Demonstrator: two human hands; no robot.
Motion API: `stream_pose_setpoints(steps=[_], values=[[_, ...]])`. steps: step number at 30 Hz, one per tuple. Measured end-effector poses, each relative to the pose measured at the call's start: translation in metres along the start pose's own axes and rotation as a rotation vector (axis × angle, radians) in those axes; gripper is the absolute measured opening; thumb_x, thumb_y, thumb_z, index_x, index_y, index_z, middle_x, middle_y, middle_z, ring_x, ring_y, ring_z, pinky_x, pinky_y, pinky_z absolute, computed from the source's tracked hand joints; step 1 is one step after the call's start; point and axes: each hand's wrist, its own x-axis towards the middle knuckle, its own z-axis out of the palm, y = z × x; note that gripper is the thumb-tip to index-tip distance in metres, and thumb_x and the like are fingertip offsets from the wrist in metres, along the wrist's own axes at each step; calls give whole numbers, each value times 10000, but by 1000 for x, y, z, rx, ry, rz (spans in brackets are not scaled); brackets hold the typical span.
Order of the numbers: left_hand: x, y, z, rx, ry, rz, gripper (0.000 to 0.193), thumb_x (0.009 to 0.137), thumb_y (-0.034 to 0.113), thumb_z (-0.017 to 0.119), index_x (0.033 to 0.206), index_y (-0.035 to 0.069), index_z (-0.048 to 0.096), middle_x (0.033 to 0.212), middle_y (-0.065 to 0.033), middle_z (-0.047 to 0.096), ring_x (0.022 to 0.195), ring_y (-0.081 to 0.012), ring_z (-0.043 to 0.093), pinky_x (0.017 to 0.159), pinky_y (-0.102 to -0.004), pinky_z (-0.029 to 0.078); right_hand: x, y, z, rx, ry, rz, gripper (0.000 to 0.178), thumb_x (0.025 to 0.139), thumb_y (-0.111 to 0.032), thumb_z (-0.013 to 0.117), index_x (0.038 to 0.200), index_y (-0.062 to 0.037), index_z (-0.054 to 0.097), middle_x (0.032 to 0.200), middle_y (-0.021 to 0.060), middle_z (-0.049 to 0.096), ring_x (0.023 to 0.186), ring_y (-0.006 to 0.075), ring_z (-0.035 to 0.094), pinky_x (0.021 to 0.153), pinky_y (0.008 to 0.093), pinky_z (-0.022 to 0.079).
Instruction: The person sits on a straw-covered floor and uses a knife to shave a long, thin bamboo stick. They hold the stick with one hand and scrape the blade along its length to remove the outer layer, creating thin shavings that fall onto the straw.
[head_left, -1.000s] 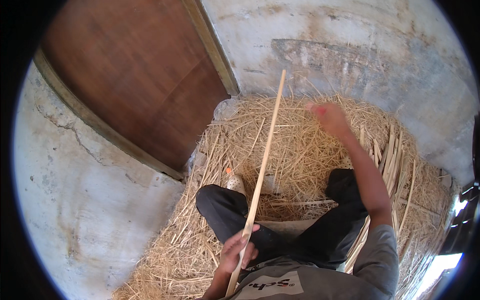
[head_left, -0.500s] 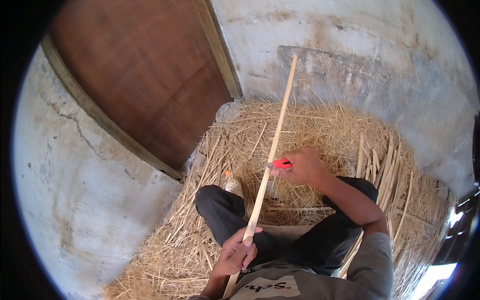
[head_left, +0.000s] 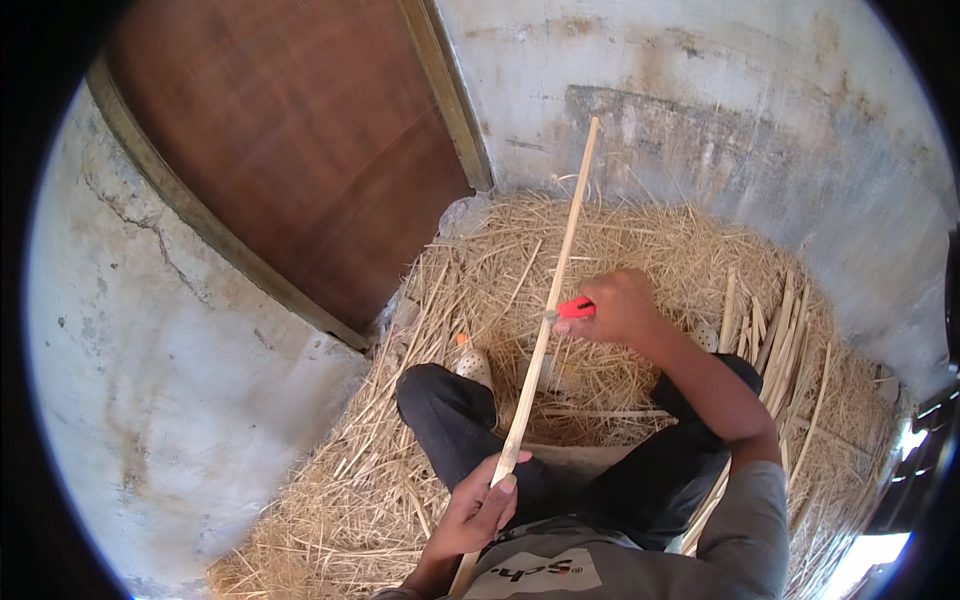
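Left hand (head_left: 480, 516) closed round the strip (head_left: 531, 380), which slants far over the straw (head_left: 640, 235); right hand (head_left: 618, 308) clenched on a red knife (head_left: 575, 308), blade at the strip (shaving, apparently); another stroke calls for a steady left hold

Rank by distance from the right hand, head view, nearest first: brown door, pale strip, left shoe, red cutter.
1. Red cutter: held in the right hand.
2. Pale strip: just left of the hand.
3. Left shoe: farther left, past the strip.
4. Brown door: upper left.
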Motion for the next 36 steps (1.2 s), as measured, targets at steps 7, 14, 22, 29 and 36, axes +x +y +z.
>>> stream_pose_setpoints(steps=[7,14,22,29,36], values=[[-11,-5,7,-33,-89,-21,395,1026,172,392,1385,10,361,619,24,397,516,-41,372,504,-200,331,35,92,-2,63,136,572,728,872,-697,421,615,-48,628,472,102,478,452,244,521,488,391,439],[-21,-6,4,-130,-82,6,415,1026,209,397,1387,8,358,617,30,396,514,-45,375,506,-201,335,8,23,-17,155,232,243,729,880,-688,415,641,-40,648,436,100,426,421,243,495,459,405,403],[-24,1,11,-15,-159,-67,416,1025,190,397,1395,9,341,613,39,383,527,-37,379,504,-201,328,30,125,-32,-19,208,572,676,862,-680,463,840,-62,736,552,114,593,526,274,593,520,403,467],[-36,-9,10,-136,-175,-182,387,1017,176,394,1358,-7,393,589,62,369,513,-21,351,494,-194,300,20,188,-35,-144,217,782,797,858,-738,361,815,-13,688,722,185,642,741,325,644,690,456,490],[-40,-18,-2,-13,-213,-228,375,1027,219,385,1368,63,388,591,62,385,478,-32,371,460,-184,307,-58,262,-22,181,256,1304,915,833,-776,356,733,93,624,790,274,630,789,369,620,719,467,460]])
